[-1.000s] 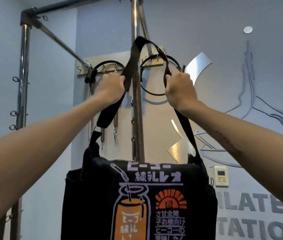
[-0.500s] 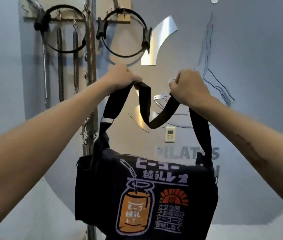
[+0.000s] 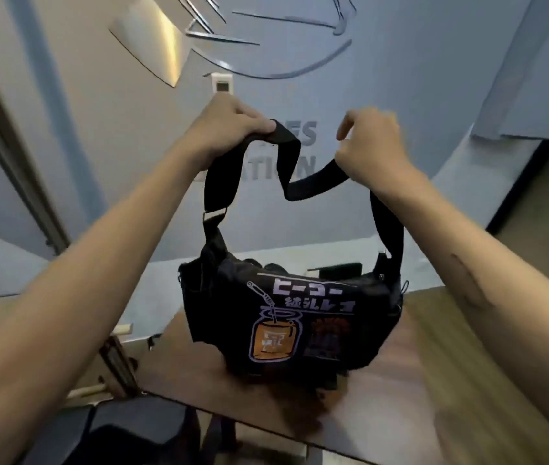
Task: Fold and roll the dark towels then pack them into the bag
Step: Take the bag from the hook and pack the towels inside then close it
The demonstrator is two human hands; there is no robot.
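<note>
While both hands grip its strap (image 3: pixel 219 182), bag (image 3: pixel 286 317) shows katakana print.

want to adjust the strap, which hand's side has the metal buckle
The left hand: the silver buckle sits on the strap below it.

Bag (image 3: pixel 293 317) on table (image 3: pixel 417 391); strap (image 3: pixel 286 152) above, wall (image 3: pixel 98 129) behind.

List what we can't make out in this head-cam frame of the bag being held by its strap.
- Head view: inside of the bag is hidden by its printed front flap; towels inside can't be confirmed.
- Bag's underside and whether it touches the wooden table are blurred.
- Right hand is motion-blurred; its grip on the strap is unclear. Left hand plainly holds it.
- Wall lettering is partly covered by strap and hands.
</note>
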